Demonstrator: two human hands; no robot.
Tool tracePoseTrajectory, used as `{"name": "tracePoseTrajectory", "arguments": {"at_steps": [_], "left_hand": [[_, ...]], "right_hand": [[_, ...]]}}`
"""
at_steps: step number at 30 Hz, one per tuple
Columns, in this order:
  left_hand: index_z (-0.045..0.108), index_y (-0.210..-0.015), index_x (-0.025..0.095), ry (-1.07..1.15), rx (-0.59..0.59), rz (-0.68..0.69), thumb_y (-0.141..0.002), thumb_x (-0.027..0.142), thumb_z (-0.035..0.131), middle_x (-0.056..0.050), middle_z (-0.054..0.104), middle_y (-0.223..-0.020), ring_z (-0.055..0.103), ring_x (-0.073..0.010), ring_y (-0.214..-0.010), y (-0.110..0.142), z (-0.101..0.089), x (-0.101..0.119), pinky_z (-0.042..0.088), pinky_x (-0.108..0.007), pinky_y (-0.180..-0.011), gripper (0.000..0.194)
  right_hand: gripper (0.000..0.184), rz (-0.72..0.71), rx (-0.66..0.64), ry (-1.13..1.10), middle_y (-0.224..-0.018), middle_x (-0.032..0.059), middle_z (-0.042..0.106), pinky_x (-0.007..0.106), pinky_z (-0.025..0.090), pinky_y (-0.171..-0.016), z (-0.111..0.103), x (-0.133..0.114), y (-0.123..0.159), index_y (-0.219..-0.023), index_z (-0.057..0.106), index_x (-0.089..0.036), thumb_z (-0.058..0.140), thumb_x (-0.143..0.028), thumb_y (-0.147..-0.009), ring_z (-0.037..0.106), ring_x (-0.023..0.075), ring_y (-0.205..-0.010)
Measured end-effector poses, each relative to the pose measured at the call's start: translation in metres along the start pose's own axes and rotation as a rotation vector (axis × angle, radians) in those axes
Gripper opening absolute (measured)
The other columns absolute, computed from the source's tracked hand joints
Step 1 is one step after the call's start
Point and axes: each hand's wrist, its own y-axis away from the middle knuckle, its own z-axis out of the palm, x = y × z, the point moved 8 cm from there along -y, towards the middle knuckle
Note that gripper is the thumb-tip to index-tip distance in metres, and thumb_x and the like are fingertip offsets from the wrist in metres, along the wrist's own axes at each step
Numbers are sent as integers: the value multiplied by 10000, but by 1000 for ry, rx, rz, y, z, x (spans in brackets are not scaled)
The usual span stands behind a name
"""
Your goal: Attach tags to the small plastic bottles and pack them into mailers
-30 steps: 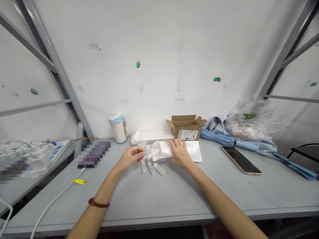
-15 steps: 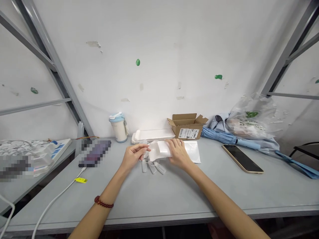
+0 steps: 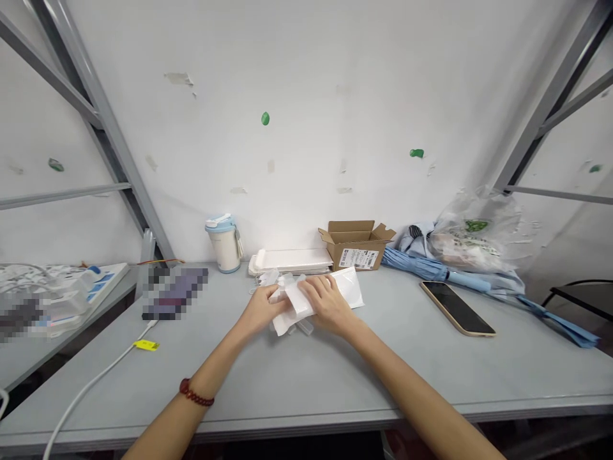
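A white padded envelope (image 3: 348,289) lies tilted above the table, its flap end turned toward the left. My right hand (image 3: 330,305) is closed around its middle from above. At its open end is my left hand (image 3: 260,311), with the thumb at the mouth and the other fingers partly hidden behind the flap; I cannot make out what they hold. Small clear plastic pieces (image 3: 305,327) lie under the envelope, and more translucent pieces (image 3: 269,277) show just beyond my left hand.
Behind my hands are a stack of white envelopes (image 3: 292,260) and an open cardboard box (image 3: 358,255). A cup (image 3: 225,248) stands left of them. To the right lie a phone (image 3: 457,308), a blue umbrella (image 3: 416,263) and a plastic bag (image 3: 474,236). A cable (image 3: 96,378) crosses the left side.
The envelope has tilted, its flap end coming down and nearer. My left hand has moved from pinching beside the flap to the envelope's mouth. My right hand keeps its hold.
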Motion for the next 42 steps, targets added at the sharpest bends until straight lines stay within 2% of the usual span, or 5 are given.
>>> {"name": "tracePoseTrajectory", "arguments": {"at_steps": [11,18,28,33,42], "left_hand": [[578,-639,130,247,148,-181,-617,393,675,6,561,-576,498,-121,-539,3,-1,-16,370,-219,-486,281],[629,-841,110,573,-129,-159,-743,452,613,-85,668,-744,582,-133,-563,6,7,-2,412,-221,-466,356],[630,-1009,165,-157,242,364,-837,310,495,-111,646,-1071,609,-218,-968,14,3,30,533,-333,-771,262],[537,-1184,156,-462,164,647,-889,202,392,-127,573,-1227,514,-222,-1158,16,34,45,433,-394,-976,332],[595,-742,173,-452,6,438,-841,205,431,-43,633,-712,620,-190,-721,-33,52,55,465,-303,-673,194]], "right_hand": [[459,-53,87,171,-1291,180,467,492,243,-986,1,-14,3,-1229,451,-129,393,-32,-784,321,290,-1261],[506,261,118,199,-1262,148,504,447,257,-968,-18,32,7,-1240,492,-176,366,5,-785,422,248,-1181],[339,251,62,22,-966,53,672,403,207,-934,-17,47,10,-963,614,-196,404,6,-790,579,169,-874],[215,234,79,-52,-786,22,697,387,200,-938,-20,43,8,-856,614,-188,427,-81,-851,588,147,-721],[215,286,95,122,-1018,117,658,412,270,-937,-30,56,10,-1073,585,-183,503,-228,-879,580,210,-923]]}}
